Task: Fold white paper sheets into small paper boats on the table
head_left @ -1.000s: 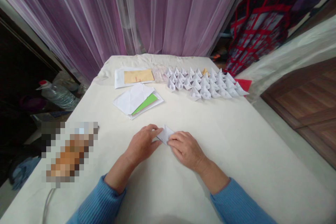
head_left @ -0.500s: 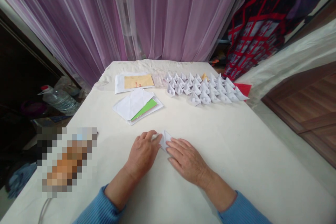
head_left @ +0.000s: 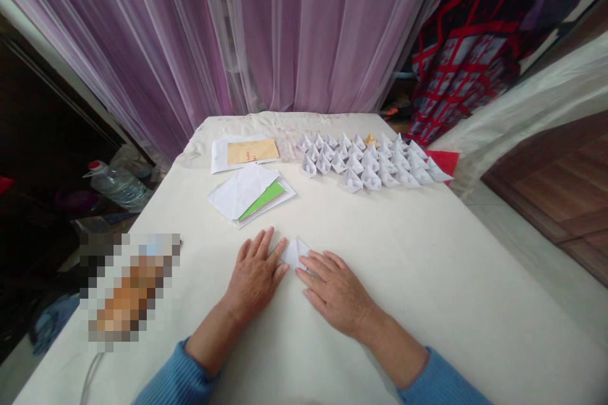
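A small folded white paper point(head_left: 295, 251) lies flat on the table between my two hands, its top corner pointing away from me. My left hand point(head_left: 255, 271) rests at its left edge with the fingers spread, thumb and index finger close to the paper. My right hand point(head_left: 338, 291) lies flat on the other side, its fingertips over the paper's right part. Parts of the paper are hidden under the fingers.
Several folded white paper boats point(head_left: 371, 178) stand in rows at the back right, beside a red sheet point(head_left: 449, 163). White papers with a green sheet point(head_left: 261, 201) lie ahead on the left, a tan envelope point(head_left: 251, 150) behind. A blurred object point(head_left: 130, 291) with a cable lies at left.
My left hand has shifted slightly left and its bent fingers have stretched out and spread, uncovering more of the folded paper. The right hand stays nearly in place.
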`<state>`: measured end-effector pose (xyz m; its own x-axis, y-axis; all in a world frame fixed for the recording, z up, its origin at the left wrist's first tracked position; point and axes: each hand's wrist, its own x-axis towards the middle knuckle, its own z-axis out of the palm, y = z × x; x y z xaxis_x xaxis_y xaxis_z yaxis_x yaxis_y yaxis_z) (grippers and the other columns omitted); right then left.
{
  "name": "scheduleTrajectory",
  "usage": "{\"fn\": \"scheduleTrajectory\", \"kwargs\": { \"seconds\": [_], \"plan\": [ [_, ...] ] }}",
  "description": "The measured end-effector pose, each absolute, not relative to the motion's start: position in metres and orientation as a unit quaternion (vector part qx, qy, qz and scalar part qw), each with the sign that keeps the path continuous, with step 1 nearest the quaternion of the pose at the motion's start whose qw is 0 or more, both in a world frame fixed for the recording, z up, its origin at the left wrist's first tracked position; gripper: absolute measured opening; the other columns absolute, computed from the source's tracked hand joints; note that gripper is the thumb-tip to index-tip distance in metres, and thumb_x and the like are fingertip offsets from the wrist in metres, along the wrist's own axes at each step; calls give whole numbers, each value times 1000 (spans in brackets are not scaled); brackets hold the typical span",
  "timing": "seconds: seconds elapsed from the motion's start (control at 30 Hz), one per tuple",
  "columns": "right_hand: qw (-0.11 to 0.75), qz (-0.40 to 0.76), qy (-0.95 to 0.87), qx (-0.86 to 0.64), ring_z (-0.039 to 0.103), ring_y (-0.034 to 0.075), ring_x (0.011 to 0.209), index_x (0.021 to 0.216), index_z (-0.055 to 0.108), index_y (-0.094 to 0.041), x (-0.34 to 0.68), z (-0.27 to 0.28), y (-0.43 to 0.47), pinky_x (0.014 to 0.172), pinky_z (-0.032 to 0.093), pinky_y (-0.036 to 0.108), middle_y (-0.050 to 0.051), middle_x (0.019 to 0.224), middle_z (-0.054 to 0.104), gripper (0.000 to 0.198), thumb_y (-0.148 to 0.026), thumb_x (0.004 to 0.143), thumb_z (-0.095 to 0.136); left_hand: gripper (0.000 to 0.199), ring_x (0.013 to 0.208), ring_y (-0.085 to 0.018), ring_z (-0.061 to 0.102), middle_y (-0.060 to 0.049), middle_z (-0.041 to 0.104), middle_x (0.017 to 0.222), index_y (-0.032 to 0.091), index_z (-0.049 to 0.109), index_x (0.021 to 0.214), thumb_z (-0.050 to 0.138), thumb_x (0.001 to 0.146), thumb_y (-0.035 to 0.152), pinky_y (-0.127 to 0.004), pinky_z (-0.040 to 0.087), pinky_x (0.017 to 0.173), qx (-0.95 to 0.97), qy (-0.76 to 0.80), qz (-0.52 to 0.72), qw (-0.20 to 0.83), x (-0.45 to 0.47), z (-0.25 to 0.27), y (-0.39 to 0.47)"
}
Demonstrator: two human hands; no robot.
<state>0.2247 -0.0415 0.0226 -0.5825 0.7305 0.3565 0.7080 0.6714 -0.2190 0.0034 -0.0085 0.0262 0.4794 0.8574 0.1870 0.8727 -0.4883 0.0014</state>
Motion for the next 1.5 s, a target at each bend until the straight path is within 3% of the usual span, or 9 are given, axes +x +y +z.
{"fn": "scheduleTrajectory", "kwargs": {
  "seconds": [0.3,0.77,1.2,1.5],
  "plan": [
    [210,30,-889,-407,49,24,126,129,57,-23,225,22,-41,106,35,46,8,131,61,36,-28,93,54,45,142,-30,32,-7,32,156,40,47,140,38,97,52,-52,26,112,-876,-469,-92,63,11,27,0],
    [209,28,-888,-409,49,25,125,127,58,-22,223,25,-42,107,34,46,8,128,62,35,-26,92,55,43,141,-32,33,-11,35,154,33,54,136,41,97,47,-57,29,111,-857,-507,-80,36,29,42,6],
    [220,31,-888,-402,50,27,124,122,61,-20,224,24,-40,104,38,49,7,130,61,32,-22,92,53,46,140,-32,35,-10,34,155,38,42,143,38,98,47,-59,31,107,-875,-480,-42,31,-3,30,-3],
    [219,34,-887,-405,51,25,125,124,61,-22,224,25,-40,106,37,47,8,130,62,34,-22,90,57,45,137,-32,39,-10,39,152,37,45,141,39,97,48,-60,32,106,-872,-487,-37,27,-20,40,-18]
  ]
}}
